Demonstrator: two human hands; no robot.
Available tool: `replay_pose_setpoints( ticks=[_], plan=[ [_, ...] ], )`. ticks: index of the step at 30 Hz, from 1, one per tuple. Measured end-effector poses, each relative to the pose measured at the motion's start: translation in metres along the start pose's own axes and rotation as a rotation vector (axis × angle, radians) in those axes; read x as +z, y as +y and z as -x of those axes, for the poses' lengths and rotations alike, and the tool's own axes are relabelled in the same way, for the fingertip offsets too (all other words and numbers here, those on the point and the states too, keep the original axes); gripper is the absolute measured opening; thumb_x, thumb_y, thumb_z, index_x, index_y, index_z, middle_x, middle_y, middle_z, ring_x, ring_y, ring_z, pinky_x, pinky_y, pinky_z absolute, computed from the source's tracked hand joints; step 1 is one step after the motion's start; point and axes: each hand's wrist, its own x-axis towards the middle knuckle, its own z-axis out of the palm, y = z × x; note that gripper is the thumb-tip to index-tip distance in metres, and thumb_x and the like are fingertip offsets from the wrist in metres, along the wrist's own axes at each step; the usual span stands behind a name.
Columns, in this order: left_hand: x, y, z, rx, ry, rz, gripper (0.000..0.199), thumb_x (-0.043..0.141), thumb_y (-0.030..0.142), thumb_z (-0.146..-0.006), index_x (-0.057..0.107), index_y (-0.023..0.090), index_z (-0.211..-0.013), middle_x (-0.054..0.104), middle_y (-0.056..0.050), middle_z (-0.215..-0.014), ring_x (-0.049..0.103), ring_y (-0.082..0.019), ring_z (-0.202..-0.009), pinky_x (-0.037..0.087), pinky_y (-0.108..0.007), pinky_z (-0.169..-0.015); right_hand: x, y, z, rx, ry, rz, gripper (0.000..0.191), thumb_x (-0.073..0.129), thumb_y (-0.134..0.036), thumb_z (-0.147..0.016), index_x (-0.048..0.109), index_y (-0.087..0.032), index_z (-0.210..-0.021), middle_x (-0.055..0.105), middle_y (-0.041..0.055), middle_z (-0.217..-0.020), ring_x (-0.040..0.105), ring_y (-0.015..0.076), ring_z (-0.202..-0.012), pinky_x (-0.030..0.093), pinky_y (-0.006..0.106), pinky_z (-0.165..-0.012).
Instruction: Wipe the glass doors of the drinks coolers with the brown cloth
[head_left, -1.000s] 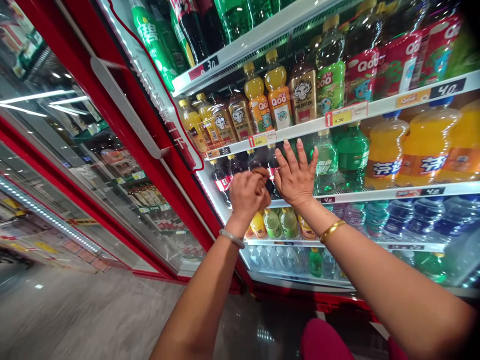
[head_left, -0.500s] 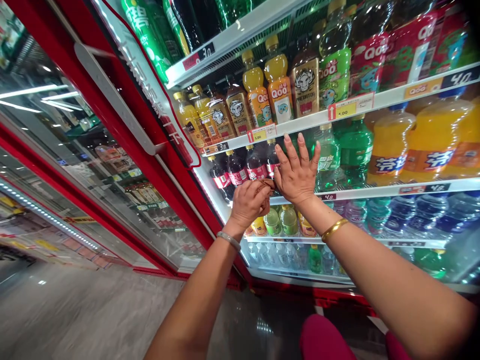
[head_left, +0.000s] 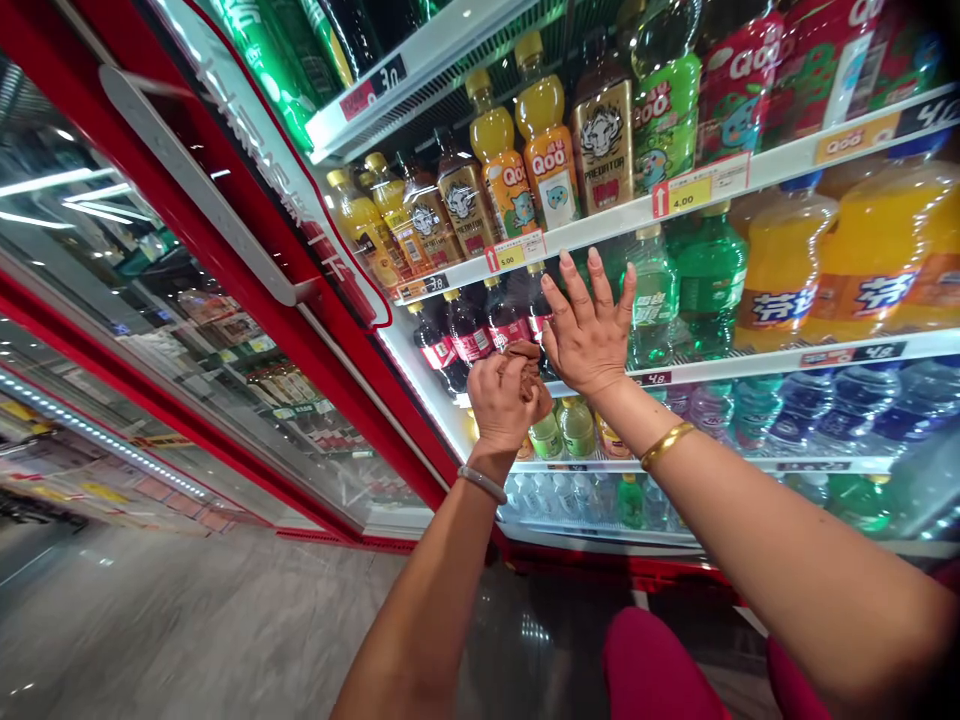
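Observation:
My left hand (head_left: 506, 400) is closed around a crumpled brown cloth (head_left: 534, 380), part of which bulges out beside the thumb. Just to the right, my right hand (head_left: 591, 325) is spread flat with its palm toward the cooler's shelves, holding nothing. Whether that palm presses on clear glass cannot be made out. Behind both hands stand dark bottles with red labels (head_left: 470, 340) and a clear green bottle (head_left: 654, 300). The price rail (head_left: 517, 255) of the shelf above runs just over my right fingertips.
Orange Qoo bottles (head_left: 550, 165) and gold Predator bottles (head_left: 604, 145) line the upper shelf. Large orange soda bottles (head_left: 784, 265) stand at right. A red-framed cooler door with a grey handle (head_left: 199, 190) is on the left. Grey shiny floor (head_left: 225, 620) lies below.
My left hand, with the brown cloth, has shifted slightly right and turned more upright. My right hand stays spread, marginally higher in view. The view has tilted a little.

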Motion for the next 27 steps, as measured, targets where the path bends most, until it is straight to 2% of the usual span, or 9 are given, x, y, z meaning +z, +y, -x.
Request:
replay_pose_setpoints(
  ticks=[2,4,9,11,16,19,21,24,27],
  plan=[
    [-0.009,-0.006,-0.006,0.078,-0.114,0.019,0.040,0.075,0.022,-0.080,0.071,0.027,-0.119,0.066,-0.010,-0.123,0.058,-0.031,-0.121,0.046,-0.048,-0.111,0.000,0.000,0.000,-0.011,0.015,0.003,0.061,0.046,-0.034,-0.101,0.038,-0.030,-0.161,0.032,0.0006,-0.172,0.010,0.0261,-0.166,0.004,0.068,-0.134],
    [-0.022,-0.022,-0.029,0.064,-0.129,0.010,0.041,0.074,0.022,-0.081,0.070,0.028,-0.120,0.066,-0.009,-0.123,0.058,-0.030,-0.121,0.045,-0.047,-0.110,0.000,0.000,0.001,-0.013,0.026,0.005,0.061,0.046,-0.034,-0.101,0.038,-0.030,-0.161,0.033,0.0014,-0.172,0.009,0.0254,-0.166,0.004,0.068,-0.134],
    [-0.037,-0.064,-0.085,-0.304,0.271,-0.074,0.038,0.066,0.023,-0.084,0.064,0.021,-0.122,0.064,-0.012,-0.123,0.055,-0.031,-0.125,0.039,-0.050,-0.117,-0.002,-0.002,0.000,0.004,-0.019,-0.016,0.062,0.048,-0.034,-0.100,0.038,-0.030,-0.161,0.033,0.0014,-0.172,0.012,0.0269,-0.166,0.003,0.069,-0.133],
    [-0.031,-0.064,-0.076,-0.309,0.266,-0.082,0.038,0.066,0.025,-0.085,0.062,0.020,-0.123,0.063,-0.013,-0.125,0.054,-0.031,-0.126,0.037,-0.051,-0.118,-0.002,-0.002,0.000,0.012,-0.027,-0.018,0.061,0.047,-0.035,-0.100,0.038,-0.031,-0.160,0.033,0.0012,-0.172,0.014,0.0267,-0.165,0.001,0.067,-0.134],
    [-0.016,-0.041,-0.010,-0.167,0.066,-0.062,0.039,0.072,0.024,-0.081,0.065,0.023,-0.120,0.064,-0.012,-0.121,0.058,-0.031,-0.120,0.043,-0.050,-0.113,0.002,0.000,0.000,-0.013,0.014,-0.017,0.060,0.047,-0.035,-0.101,0.038,-0.030,-0.160,0.032,0.0011,-0.172,0.011,0.0258,-0.166,-0.002,0.064,-0.135],
    [-0.024,-0.048,-0.007,-0.087,-0.056,-0.047,0.041,0.075,0.022,-0.077,0.066,0.025,-0.117,0.065,-0.009,-0.120,0.060,-0.031,-0.118,0.046,-0.049,-0.110,0.002,0.001,0.000,0.011,-0.012,-0.045,0.060,0.047,-0.034,-0.100,0.038,-0.033,-0.160,0.031,-0.0002,-0.173,0.012,0.0262,-0.166,-0.003,0.063,-0.135],
    [-0.032,-0.064,-0.026,-0.175,0.029,-0.072,0.038,0.073,0.022,-0.078,0.066,0.025,-0.116,0.066,-0.008,-0.118,0.061,-0.030,-0.117,0.046,-0.049,-0.110,0.001,0.001,0.000,0.011,-0.021,-0.036,0.061,0.048,-0.033,-0.100,0.037,-0.033,-0.160,0.030,0.0000,-0.173,0.013,0.0271,-0.165,-0.001,0.065,-0.135],
    [-0.037,-0.086,-0.059,-0.395,0.295,-0.123,0.034,0.068,0.021,-0.082,0.063,0.024,-0.116,0.066,-0.009,-0.119,0.059,-0.030,-0.122,0.044,-0.049,-0.113,0.000,0.001,0.000,-0.023,0.003,-0.022,0.062,0.047,-0.032,-0.100,0.036,-0.030,-0.161,0.029,0.0013,-0.174,0.012,0.0286,-0.166,0.001,0.069,-0.133],
    [-0.030,-0.089,-0.061,-0.450,0.358,-0.130,0.035,0.068,0.021,-0.083,0.062,0.023,-0.117,0.065,-0.010,-0.121,0.058,-0.030,-0.125,0.042,-0.049,-0.116,0.000,0.001,0.000,-0.019,-0.008,-0.054,0.062,0.048,-0.032,-0.100,0.036,-0.029,-0.161,0.029,0.0018,-0.174,0.012,0.0291,-0.165,0.000,0.068,-0.133]
  ],
)
